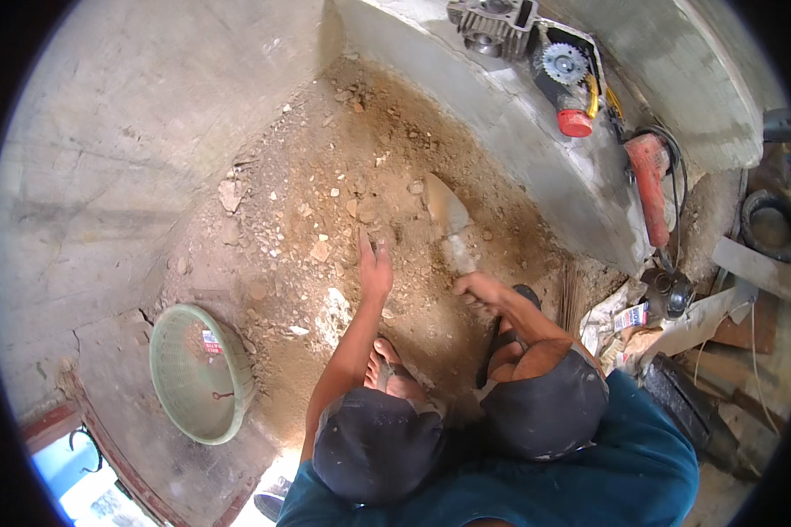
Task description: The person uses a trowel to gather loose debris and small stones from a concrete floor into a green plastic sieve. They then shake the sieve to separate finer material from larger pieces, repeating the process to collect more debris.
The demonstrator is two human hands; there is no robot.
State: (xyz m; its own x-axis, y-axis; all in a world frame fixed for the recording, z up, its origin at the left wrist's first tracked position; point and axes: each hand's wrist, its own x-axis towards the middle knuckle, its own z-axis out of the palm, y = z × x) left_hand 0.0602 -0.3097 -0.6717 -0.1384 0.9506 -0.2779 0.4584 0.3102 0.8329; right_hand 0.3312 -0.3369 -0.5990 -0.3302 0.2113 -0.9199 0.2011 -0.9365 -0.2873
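Observation:
My right hand (483, 292) is closed around the handle of a trowel (446, 207). The dusty pointed blade lies low over loose brown soil (395, 149), aimed away from me. To its left my left hand (376, 267) reaches down with its fingers stretched out, at or just above the soil and small stones. Nothing shows in that hand, though its palm side is hidden. A pale flat stone (321, 251) lies left of its fingers, and a patch of white powder (335, 318) is beside my left forearm.
A pale green plastic basket (160, 378) stands at the left. Concrete walls (149, 132) enclose the soil. On the right ledge are a finned metal engine part (494, 26), a toothed sprocket (564, 63) and a red corded power tool (649, 184). Assorted scrap lies at the right.

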